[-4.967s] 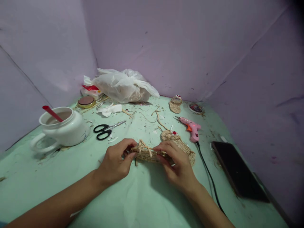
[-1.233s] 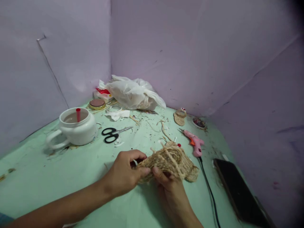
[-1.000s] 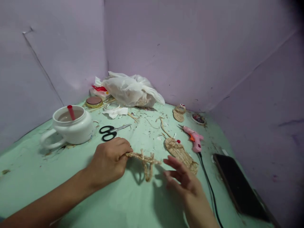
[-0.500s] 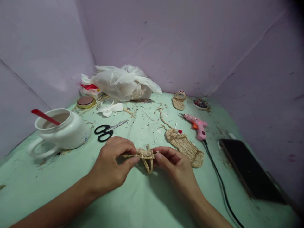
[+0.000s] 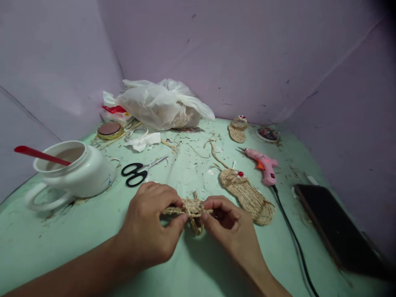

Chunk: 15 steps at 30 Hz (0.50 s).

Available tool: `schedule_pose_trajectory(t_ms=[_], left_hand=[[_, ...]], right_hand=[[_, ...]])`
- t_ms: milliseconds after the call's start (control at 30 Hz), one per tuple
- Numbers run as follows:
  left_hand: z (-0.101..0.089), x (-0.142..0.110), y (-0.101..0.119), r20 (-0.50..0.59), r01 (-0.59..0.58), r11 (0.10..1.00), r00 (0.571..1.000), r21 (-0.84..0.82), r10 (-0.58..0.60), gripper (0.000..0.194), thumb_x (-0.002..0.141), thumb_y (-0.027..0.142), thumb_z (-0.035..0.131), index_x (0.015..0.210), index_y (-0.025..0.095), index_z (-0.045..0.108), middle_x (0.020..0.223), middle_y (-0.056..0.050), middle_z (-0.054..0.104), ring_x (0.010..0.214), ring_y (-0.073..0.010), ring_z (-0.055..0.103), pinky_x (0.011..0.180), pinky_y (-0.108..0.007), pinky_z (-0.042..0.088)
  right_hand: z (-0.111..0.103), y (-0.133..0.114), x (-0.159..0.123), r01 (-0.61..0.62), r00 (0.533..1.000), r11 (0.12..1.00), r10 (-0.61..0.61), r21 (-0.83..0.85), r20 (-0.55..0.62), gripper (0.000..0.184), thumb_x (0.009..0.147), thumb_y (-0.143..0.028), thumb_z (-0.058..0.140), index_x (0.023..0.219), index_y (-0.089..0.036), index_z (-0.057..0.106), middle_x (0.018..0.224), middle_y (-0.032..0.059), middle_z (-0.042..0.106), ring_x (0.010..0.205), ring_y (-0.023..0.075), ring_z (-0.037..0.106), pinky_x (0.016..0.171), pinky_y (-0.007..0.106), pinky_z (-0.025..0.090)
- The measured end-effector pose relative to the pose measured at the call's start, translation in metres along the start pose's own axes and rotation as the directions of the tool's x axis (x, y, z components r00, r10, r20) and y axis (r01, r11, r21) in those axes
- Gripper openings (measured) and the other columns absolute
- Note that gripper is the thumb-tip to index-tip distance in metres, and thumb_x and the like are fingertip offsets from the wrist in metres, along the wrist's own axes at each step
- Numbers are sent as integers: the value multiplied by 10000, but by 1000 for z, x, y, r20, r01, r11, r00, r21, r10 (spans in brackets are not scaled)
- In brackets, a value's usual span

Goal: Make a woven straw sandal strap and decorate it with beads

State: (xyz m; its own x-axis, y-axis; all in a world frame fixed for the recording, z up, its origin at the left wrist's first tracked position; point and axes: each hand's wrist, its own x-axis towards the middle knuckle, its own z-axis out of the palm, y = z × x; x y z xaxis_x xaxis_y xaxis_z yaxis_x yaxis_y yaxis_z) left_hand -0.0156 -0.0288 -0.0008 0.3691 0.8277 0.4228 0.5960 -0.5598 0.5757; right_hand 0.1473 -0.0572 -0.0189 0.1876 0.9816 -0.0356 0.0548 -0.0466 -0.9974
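Note:
Between my hands is a small woven straw piece (image 5: 194, 207) of braided twine, with a loop hanging below it. My left hand (image 5: 157, 225) pinches its left side between thumb and fingers. My right hand (image 5: 230, 225) pinches the right end, where a bit of twine pokes out by the fingertips. Part of the piece is hidden behind my fingers. Just beyond my right hand lies a braided straw slipper sole (image 5: 247, 196) with a red bead (image 5: 240, 174) and a loose twine tail. A smaller straw slipper (image 5: 237, 131) with beads on its strap stands near the wall.
Black-handled scissors (image 5: 139, 172) lie beyond my left hand. A white pot (image 5: 89, 175) with a red-handled utensil stands left. On the right are a pink glue gun (image 5: 262, 163) with its black cord and a dark phone (image 5: 334, 231). A plastic bag (image 5: 161, 105) sits against the wall.
Both hands have shifted slightly, and my fingertips have moved closer together on the woven piece, with a twine end now showing at my right fingers. The whole view has shifted a little.

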Motion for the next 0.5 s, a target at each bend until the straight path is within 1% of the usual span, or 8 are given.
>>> schedule_pose_trajectory(t_ms=[133, 233, 367, 433, 500], left_hand=[[2, 2, 1, -30, -66, 997, 997, 51, 68, 58, 682, 136, 590, 725, 172, 575, 709, -43, 629, 692, -205, 570, 742, -428, 403], [3, 1, 1, -55, -112, 991, 992, 73, 117, 56, 681, 124, 586, 707, 167, 563, 693, -48, 631, 668, -202, 572, 746, -441, 400], [4, 2, 1, -66, -140, 987, 987, 81, 146, 73, 675, 119, 583, 689, 178, 543, 683, -38, 634, 649, -189, 573, 773, -452, 397], [4, 3, -1, -54, -133, 989, 989, 72, 137, 74, 682, 126, 579, 692, 187, 540, 683, -27, 631, 646, -180, 571, 789, -453, 395], [4, 4, -2, -39, -125, 991, 991, 51, 127, 71, 692, 133, 577, 703, 194, 541, 685, -16, 627, 649, -174, 567, 811, -455, 391]], right_hand=[[5, -4, 0, 44, 996, 989, -54, -142, -69, 55, 622, -198, 609, 663, -161, 616, 641, 1, 584, 483, 90, 533, 423, 183, 446], [7, -3, -1, 76, 992, 980, -93, -183, -87, 48, 635, -199, 596, 668, -167, 609, 634, 3, 585, 479, 99, 539, 420, 193, 452], [4, -1, -3, 99, 992, 967, -115, -237, -54, 42, 673, -194, 597, 707, -173, 609, 653, 13, 593, 520, 117, 559, 448, 207, 468], [2, -1, -4, 147, 987, 954, -160, -261, -27, 44, 696, -191, 590, 732, -174, 608, 684, 23, 600, 545, 121, 561, 468, 214, 475], [-1, -2, -4, 209, 978, 943, -209, -260, 26, 64, 711, -188, 585, 773, -177, 600, 726, 29, 598, 586, 128, 569, 502, 221, 485]])
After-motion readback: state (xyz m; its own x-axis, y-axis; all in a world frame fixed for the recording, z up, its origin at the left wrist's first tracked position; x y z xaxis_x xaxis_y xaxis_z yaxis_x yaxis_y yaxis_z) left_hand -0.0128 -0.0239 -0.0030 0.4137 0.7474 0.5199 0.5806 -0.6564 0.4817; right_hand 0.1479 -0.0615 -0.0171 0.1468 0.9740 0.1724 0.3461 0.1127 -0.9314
